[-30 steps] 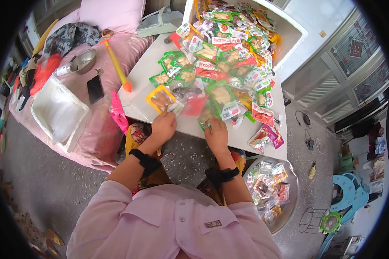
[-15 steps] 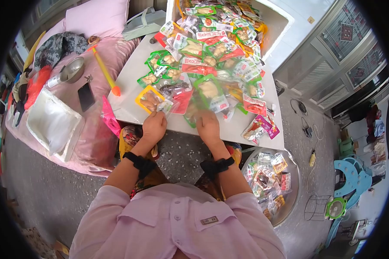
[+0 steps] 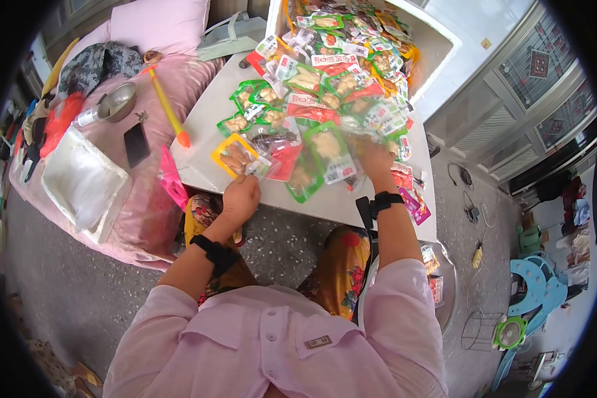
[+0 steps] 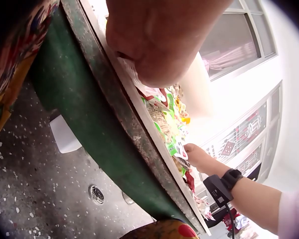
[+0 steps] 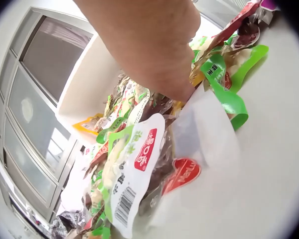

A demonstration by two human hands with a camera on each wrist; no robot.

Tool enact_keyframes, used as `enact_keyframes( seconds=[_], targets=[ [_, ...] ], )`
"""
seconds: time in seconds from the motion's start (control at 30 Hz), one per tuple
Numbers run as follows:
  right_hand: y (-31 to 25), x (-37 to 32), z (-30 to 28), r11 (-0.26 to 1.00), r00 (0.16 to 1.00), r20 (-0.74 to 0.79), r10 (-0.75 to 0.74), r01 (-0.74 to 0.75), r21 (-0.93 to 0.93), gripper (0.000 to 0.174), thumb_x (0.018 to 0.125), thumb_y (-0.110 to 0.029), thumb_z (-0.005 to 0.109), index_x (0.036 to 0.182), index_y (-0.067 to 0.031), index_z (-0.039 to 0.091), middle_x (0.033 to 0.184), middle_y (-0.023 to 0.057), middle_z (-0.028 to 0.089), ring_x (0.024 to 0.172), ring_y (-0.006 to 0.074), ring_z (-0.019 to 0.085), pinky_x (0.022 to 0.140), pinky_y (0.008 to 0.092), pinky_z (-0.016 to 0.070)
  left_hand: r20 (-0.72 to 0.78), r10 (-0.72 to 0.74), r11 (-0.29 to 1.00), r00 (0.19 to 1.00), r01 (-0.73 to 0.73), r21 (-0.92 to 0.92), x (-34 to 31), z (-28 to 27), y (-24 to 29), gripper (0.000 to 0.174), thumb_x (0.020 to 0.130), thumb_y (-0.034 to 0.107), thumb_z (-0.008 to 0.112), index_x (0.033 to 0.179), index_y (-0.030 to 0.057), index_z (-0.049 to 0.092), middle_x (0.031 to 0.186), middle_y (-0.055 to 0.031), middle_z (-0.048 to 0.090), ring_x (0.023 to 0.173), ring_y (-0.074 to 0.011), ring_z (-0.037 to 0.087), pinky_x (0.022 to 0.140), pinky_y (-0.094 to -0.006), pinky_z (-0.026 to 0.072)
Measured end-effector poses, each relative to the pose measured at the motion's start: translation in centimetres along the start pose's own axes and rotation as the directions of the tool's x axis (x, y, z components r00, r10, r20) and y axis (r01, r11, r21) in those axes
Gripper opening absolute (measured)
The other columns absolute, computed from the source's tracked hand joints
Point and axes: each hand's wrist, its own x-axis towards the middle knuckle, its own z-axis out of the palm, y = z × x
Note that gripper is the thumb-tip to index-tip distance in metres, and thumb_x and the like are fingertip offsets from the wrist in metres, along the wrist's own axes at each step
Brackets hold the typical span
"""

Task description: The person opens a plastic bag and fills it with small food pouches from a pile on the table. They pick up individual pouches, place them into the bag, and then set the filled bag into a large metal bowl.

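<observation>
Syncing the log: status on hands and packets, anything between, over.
Left hand pinching the yellow-edged food packet near the table edge. Right hand at the packet pile, fingertips unclear. Green-edged packets between hands.

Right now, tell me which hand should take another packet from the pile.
Likely the right hand: it reaches in among the pile, while the left hand, at the table's near edge, pinches the yellow-edged packet.

White-and-green plastic packet (image 5: 124, 181): red rectangular printed label (image 5: 146, 149) bears Chinese characters, "口" and "香" legible; barcode digits unreadable. Transparent plastic packet (image 5: 162, 162): red rounded printed patch (image 5: 182, 174) reads "ManLu", final letters soft.
</observation>
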Motion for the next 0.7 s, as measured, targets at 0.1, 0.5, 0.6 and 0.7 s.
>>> enact_keyframes(
  seconds=[0.1, 0.5, 0.6, 0.7],
  targets=[
    [-0.1, 0.7, -0.1, 0.994, 0.991, 0.122, -0.052, 0.063, -0.090, 0.017, 0.071, -0.015, 0.048, 0.084, -0.0086, 0.057, 0.082, 0.0074, 0.060, 0.080, 0.0228, 0.057, 0.068, 0.0416, 0.0410, -0.022, 0.011, 1.000, 1.000, -0.012, -0.020, -0.1, 0.0, 0.1, 0.006, 0.070, 0.010, 0.051, 0.070, 0.0050, 0.048, 0.071, -0.0146, 0.050, 0.066, -0.0331, 0.051, 0.058, -0.0411, 0.0427],
    [0.4, 1.2, -2.3, 0.990, 0.986, -0.090, -0.139, 0.139, -0.005, 0.011, 0.072, -0.017, 0.049, 0.076, -0.0079, 0.053, 0.073, 0.0089, 0.058, 0.069, 0.0243, 0.058, 0.061, 0.0379, 0.0451, -0.026, 0.026, 1.000, 0.999, -0.026, -0.002, 0.0, 0.2, 0.0, 0.006, 0.069, 0.009, 0.051, 0.070, 0.0048, 0.047, 0.070, -0.0143, 0.049, 0.065, -0.0329, 0.051, 0.057, -0.0406, 0.0430],
    [0.2, 1.5, -4.9, 0.989, 0.988, -0.143, -0.052, 0.071, 0.131, 0.012, 0.074, -0.018, 0.049, 0.073, -0.0056, 0.050, 0.073, 0.0113, 0.057, 0.069, 0.0279, 0.057, 0.060, 0.0395, 0.0443, -0.023, 0.023, 1.000, 0.999, -0.023, 0.000, 0.0, 0.0, 0.1, 0.006, 0.069, 0.010, 0.051, 0.070, 0.0048, 0.047, 0.070, -0.0143, 0.050, 0.066, -0.0328, 0.051, 0.058, -0.0406, 0.0430],
    [1.3, 1.0, -6.4, 0.799, 0.987, -0.125, 0.106, -0.009, 0.601, 0.014, 0.079, -0.016, 0.046, 0.076, -0.0029, 0.050, 0.071, 0.0134, 0.056, 0.068, 0.0308, 0.055, 0.059, 0.0389, 0.0426, -0.022, 0.012, 1.000, 1.000, -0.012, -0.005, 0.1, -0.1, 0.3, 0.006, 0.070, 0.010, 0.051, 0.070, 0.0048, 0.048, 0.071, -0.0142, 0.050, 0.066, -0.0328, 0.051, 0.058, -0.0408, 0.0429]
  ],
)
